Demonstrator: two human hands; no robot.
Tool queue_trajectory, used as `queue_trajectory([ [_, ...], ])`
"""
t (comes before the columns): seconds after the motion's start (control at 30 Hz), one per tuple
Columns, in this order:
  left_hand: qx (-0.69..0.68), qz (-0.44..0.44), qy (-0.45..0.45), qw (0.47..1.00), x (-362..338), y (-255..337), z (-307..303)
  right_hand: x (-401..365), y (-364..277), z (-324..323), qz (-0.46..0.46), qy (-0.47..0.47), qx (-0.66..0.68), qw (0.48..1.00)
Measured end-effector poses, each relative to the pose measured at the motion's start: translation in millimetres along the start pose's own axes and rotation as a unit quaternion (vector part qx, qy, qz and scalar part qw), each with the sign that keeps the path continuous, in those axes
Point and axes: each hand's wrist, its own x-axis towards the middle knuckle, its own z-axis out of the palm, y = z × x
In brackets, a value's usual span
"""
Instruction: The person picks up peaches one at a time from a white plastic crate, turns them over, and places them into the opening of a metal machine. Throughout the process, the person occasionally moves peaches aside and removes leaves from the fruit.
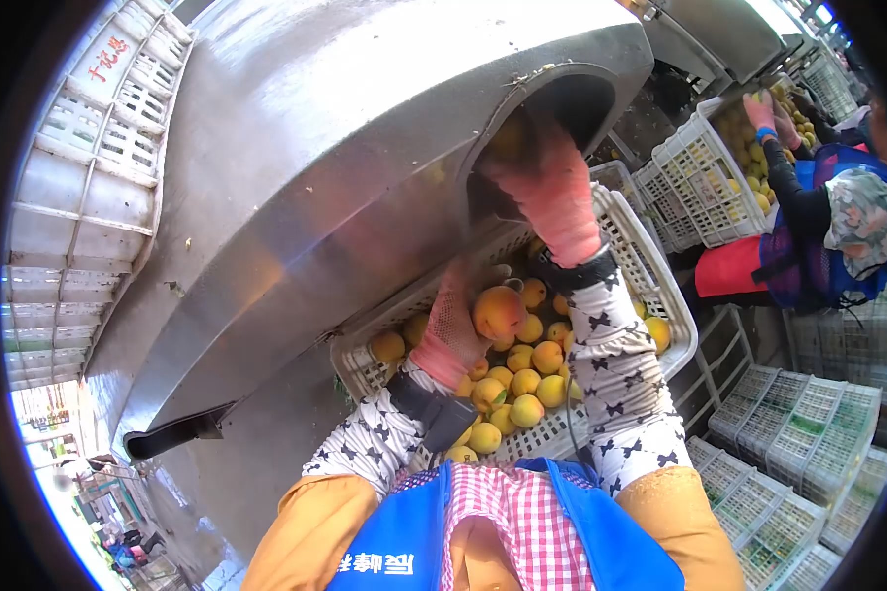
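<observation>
My left hand (449, 335), in a pink mesh glove, is closed around an orange-yellow peach (500, 313) held above a white plastic crate (682, 333). Beneath it lie many loose peaches (525, 382), yellow with red blush. My right hand (550, 192), gloved in pink too, reaches into the round opening (601, 97) of a metal chute. Motion blurs its fingers, and a blurred yellowish fruit shows just beyond them in the shadow. Whether that hand grips the fruit cannot be made out.
The curved metal machine (296, 187) takes up the left and top. White crates are stacked at left (99, 187) and lower right (798, 424). On the right, a co-worker (808, 222) in pink gloves handles fruit in another white crate (705, 177).
</observation>
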Motion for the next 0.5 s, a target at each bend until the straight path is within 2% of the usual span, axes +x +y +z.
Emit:
queue_trajectory([
  [0.03, 0.000, 0.003, -0.001, 1.000, -0.9, 5.0, 5.8, 3.4, -8.9, -21.9, 0.022, -0.004, 0.206, 0.978],
  [0.07, 0.059, 0.074, -0.028, 0.995, -7.6, 15.1, 15.3, -7.9, -23.4, -44.0, 0.064, -0.030, 0.227, 0.971],
  [0.1, 0.116, 0.146, -0.052, 0.981, -13.7, 23.6, 22.0, -22.8, -18.7, -55.7, 0.014, -0.062, 0.180, 0.982],
  [0.13, 0.114, 0.148, -0.047, 0.981, -15.2, 31.8, 23.0, -38.7, -14.6, -64.9, -0.035, -0.093, 0.132, 0.986],
  [0.17, 0.291, 0.198, -0.062, 0.934, -12.9, 41.8, 22.9, -56.5, -17.0, -70.1, 0.012, -0.156, 0.129, 0.979],
  [0.2, 0.458, 0.239, -0.077, 0.853, -12.0, 47.8, 23.3, -72.2, -23.7, -72.2, 0.123, -0.195, 0.139, 0.963],
  [0.23, 0.459, 0.239, -0.078, 0.852, -13.2, 49.8, 25.5, -84.9, -23.3, -71.7, 0.107, -0.189, 0.125, 0.968],
  [0.3, 0.522, 0.209, -0.044, 0.826, -14.8, 51.3, 28.5, -98.1, -23.6, -64.7, 0.004, -0.143, 0.095, 0.985],
  [0.33, 0.324, 0.237, -0.063, 0.914, -11.0, 44.1, 35.5, -96.1, -22.1, -62.7, -0.048, -0.136, 0.058, 0.988],
  [0.37, 0.326, 0.234, -0.064, 0.914, -12.7, 39.5, 38.9, -95.8, -18.8, -60.7, -0.045, -0.135, 0.059, 0.988],
  [0.4, 0.168, 0.160, -0.069, 0.970, -15.4, 36.0, 41.9, -96.0, -14.6, -57.9, -0.045, -0.140, 0.053, 0.988],
  [0.43, 0.004, 0.083, -0.070, 0.994, -19.7, 44.8, 51.8, -95.9, -11.8, -56.6, -0.047, -0.143, 0.046, 0.988],
  [0.47, 0.006, 0.085, -0.074, 0.994, -19.4, 54.5, 59.2, -93.0, -12.1, -55.7, -0.049, -0.115, 0.046, 0.991],
  [0.5, -0.127, 0.003, -0.077, 0.989, -17.6, 64.3, 65.1, -85.4, -12.7, -52.6, -0.050, -0.111, 0.046, 0.991],
])
